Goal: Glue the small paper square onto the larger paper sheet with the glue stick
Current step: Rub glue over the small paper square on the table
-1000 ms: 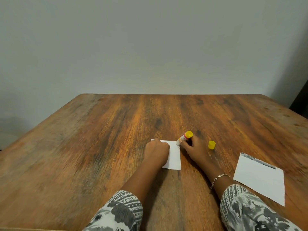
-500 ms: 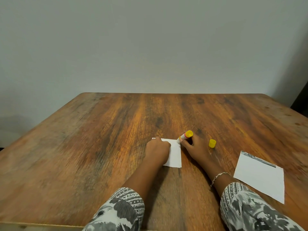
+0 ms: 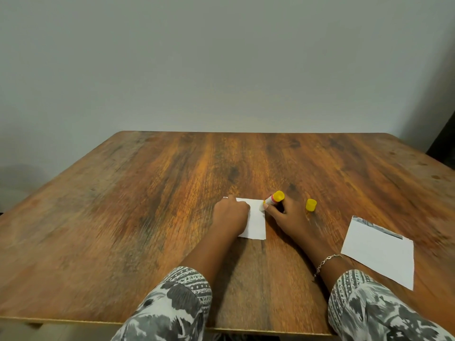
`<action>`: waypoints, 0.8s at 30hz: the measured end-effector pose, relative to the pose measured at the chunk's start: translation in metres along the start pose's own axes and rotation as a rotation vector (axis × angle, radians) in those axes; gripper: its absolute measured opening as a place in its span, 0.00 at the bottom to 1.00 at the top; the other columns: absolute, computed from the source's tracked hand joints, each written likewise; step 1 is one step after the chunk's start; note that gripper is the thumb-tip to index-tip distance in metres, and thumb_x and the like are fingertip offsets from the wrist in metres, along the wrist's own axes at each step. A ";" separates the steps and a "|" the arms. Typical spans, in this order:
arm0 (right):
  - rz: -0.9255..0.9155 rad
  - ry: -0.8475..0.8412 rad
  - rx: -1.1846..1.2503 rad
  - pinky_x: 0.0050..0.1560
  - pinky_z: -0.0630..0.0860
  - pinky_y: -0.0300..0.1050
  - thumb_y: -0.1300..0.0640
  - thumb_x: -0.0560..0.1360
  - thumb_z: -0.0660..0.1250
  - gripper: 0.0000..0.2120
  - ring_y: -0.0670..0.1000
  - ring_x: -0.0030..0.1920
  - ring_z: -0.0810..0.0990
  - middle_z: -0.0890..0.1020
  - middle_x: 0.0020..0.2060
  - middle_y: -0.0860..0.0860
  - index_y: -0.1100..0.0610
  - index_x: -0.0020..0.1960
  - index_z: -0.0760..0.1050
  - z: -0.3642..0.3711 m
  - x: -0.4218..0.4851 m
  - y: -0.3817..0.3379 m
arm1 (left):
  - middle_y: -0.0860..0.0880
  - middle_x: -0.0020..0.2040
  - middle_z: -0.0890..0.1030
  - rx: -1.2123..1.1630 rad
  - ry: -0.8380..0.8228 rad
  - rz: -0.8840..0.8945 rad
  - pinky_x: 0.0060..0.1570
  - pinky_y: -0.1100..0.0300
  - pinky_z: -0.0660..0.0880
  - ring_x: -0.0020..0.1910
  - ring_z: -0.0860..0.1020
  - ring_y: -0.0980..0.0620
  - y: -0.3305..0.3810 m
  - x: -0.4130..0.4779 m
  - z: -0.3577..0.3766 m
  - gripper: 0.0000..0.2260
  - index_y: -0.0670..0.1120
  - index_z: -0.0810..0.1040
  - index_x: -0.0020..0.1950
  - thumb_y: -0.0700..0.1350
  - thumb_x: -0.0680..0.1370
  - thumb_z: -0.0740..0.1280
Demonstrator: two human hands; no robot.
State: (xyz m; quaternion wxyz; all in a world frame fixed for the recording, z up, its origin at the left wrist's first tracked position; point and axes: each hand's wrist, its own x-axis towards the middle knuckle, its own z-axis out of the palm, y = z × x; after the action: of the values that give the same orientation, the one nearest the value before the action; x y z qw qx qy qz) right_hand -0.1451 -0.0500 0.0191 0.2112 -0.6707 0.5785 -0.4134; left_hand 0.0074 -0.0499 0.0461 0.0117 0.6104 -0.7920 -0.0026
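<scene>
Small white paper square [image 3: 256, 222]: centre of bench [image 3: 147, 217], pinned against sliding under left hand [image 3: 230, 215], whose finger grip cannot be told. Yellow-ended white glue stick [image 3: 274, 199]: gripped by right hand [image 3: 286, 212], tip at square's far right corner. Larger white paper sheet [image 3: 379, 252]: waiting near right edge.

It appeared to be a plain room, perhaps in a home: a worn, wood-grain table [image 3: 147, 217] stood against a bare, pale grey wall [image 3: 221, 70], lit dimly and evenly.
</scene>
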 end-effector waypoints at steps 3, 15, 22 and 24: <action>-0.011 -0.015 0.008 0.39 0.71 0.40 0.56 0.73 0.66 0.04 0.49 0.42 0.77 0.80 0.41 0.50 0.56 0.47 0.76 -0.001 -0.004 0.000 | 0.42 0.64 0.71 0.006 -0.003 0.000 0.55 0.55 0.73 0.60 0.72 0.44 0.001 0.000 0.000 0.16 0.50 0.70 0.67 0.46 0.79 0.61; -0.004 -0.077 0.011 0.38 0.69 0.36 0.54 0.74 0.66 0.05 0.43 0.40 0.75 0.78 0.41 0.45 0.54 0.49 0.75 -0.009 -0.025 -0.010 | 0.42 0.66 0.70 -0.004 -0.005 0.000 0.56 0.55 0.73 0.61 0.71 0.44 0.000 -0.001 0.001 0.16 0.51 0.70 0.67 0.46 0.79 0.61; 0.014 -0.085 0.007 0.35 0.66 0.34 0.54 0.74 0.65 0.07 0.43 0.36 0.75 0.78 0.40 0.45 0.55 0.50 0.76 -0.012 -0.038 -0.015 | 0.43 0.66 0.71 -0.019 0.013 0.005 0.56 0.55 0.74 0.60 0.72 0.45 -0.002 -0.001 0.002 0.16 0.51 0.70 0.67 0.46 0.79 0.60; 0.011 -0.087 -0.004 0.35 0.66 0.34 0.53 0.74 0.65 0.08 0.43 0.36 0.75 0.78 0.39 0.45 0.55 0.51 0.77 -0.013 -0.041 -0.016 | 0.43 0.65 0.71 -0.025 0.008 0.003 0.55 0.55 0.73 0.59 0.72 0.44 -0.003 0.000 0.003 0.16 0.51 0.70 0.67 0.46 0.79 0.60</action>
State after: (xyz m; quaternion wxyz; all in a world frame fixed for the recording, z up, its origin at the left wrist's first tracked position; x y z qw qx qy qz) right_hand -0.1452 -0.0044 0.0255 0.2374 -0.6851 0.5733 -0.3815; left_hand 0.0102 -0.0509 0.0433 0.0226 0.6088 -0.7929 -0.0102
